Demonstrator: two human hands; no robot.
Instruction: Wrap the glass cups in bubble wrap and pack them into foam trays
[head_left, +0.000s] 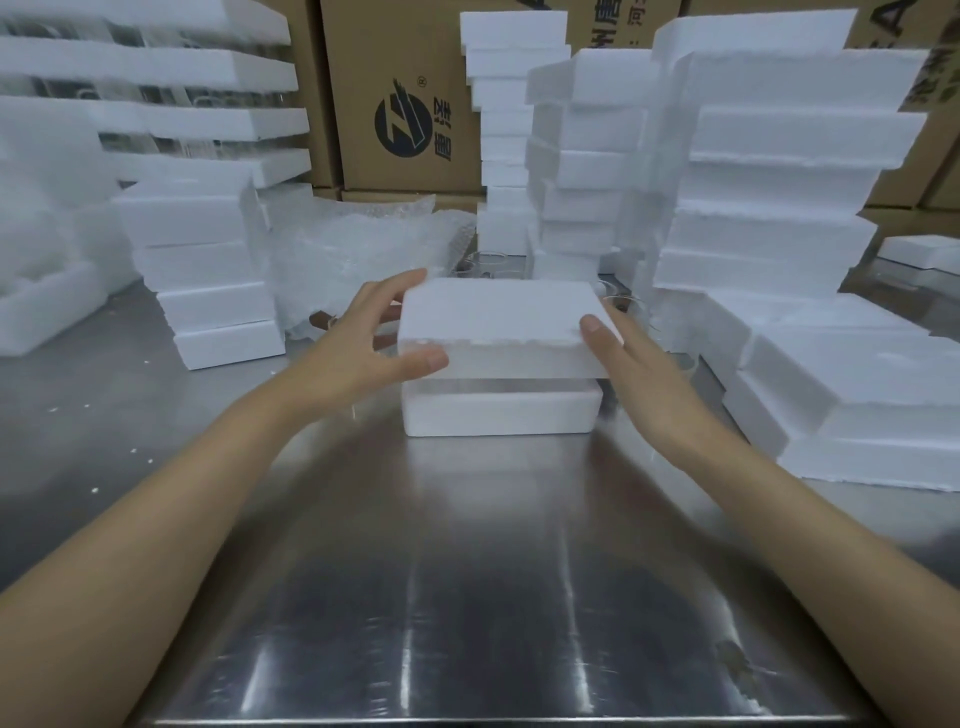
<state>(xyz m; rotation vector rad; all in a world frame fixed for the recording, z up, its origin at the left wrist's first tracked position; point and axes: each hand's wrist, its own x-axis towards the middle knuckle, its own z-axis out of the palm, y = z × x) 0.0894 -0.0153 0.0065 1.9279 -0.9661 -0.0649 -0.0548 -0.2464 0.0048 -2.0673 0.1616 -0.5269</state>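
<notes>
Fingers of our left hand (374, 332) and right hand (618, 353) curl round the ends of the white rectangular foam lid (498, 317), held above the white foam tray (498, 413) on the steel table (467, 571); lowered askew, it could crush hidden cups.

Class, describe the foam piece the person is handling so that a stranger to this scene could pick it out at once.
Start at the steel table, in the gap between the foam stacks on either side. There a foam tray lies alone on the metal. The foam piece sits just above it, the only one gripped at both ends, by the left hand and right hand.
</notes>
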